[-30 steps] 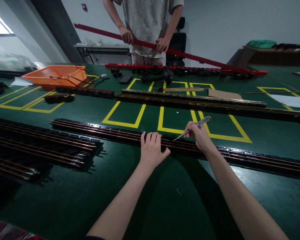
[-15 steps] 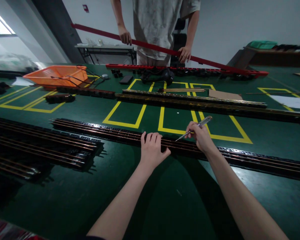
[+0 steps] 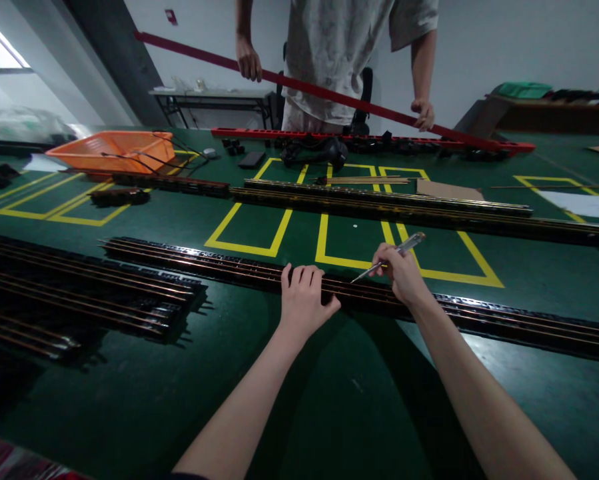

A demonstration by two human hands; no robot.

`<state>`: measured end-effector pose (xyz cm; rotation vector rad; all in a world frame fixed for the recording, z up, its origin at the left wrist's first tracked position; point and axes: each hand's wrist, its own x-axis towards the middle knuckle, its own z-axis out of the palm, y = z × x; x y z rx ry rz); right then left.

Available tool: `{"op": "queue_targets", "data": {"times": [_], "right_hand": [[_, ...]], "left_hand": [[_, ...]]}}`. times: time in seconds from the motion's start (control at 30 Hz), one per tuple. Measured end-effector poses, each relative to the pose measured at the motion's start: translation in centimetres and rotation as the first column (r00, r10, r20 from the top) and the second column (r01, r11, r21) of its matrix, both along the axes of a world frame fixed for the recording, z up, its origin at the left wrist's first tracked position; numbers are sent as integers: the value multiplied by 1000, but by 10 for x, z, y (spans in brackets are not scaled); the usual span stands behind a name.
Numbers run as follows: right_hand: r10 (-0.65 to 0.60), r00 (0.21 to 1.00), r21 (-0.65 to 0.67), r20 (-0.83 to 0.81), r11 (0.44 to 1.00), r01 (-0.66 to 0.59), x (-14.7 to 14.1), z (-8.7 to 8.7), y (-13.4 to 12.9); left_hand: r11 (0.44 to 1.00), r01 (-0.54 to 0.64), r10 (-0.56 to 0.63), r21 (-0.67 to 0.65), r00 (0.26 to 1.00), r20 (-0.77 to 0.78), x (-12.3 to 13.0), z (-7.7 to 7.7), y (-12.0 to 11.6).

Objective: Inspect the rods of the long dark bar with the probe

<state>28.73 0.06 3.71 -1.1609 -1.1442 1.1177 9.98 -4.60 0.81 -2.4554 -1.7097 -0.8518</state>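
Observation:
A long black rail [image 3: 199, 261] with copper-coloured strips runs across the green table in front of me. My left hand [image 3: 304, 299] grips it from above, fingers curled over its far side and thumb stretched out to the right. To the right of that, my right hand [image 3: 402, 272] holds a slim screwdriver [image 3: 410, 243] with a clear handle, pinched between thumb and fingers. The screwdriver slants down to the left, its tip at the rail's strips. Whether the tip touches a strip is too small to tell.
More black rails [image 3: 104, 283] lie at the left. Behind stand another long rail [image 3: 379, 205], an orange basket [image 3: 114, 152] and a piece of cardboard [image 3: 449, 191]. Across the table, a co-worker holds a long red bar [image 3: 324, 93] above another red rail.
The co-worker has shifted to the right, one hand moving right along the red bar, whose left end is slightly higher. My hands and the screwdriver have hardly moved.

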Motion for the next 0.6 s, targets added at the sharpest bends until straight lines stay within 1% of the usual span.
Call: {"op": "queue_targets", "data": {"times": [0.17, 0.5, 0.6], "right_hand": [[-22, 1000, 12, 16, 1000, 22, 0, 0, 0], [4, 999, -3, 46, 1000, -4, 0, 2, -2], [31, 998, 0, 59, 1000, -31, 1, 2, -2]], "left_hand": [[1000, 1, -1, -2, 1000, -1, 0, -1, 0], [1000, -3, 3, 7, 1000, -1, 1, 1, -2], [1000, 5, -5, 8, 1000, 2, 2, 1, -3]]}}
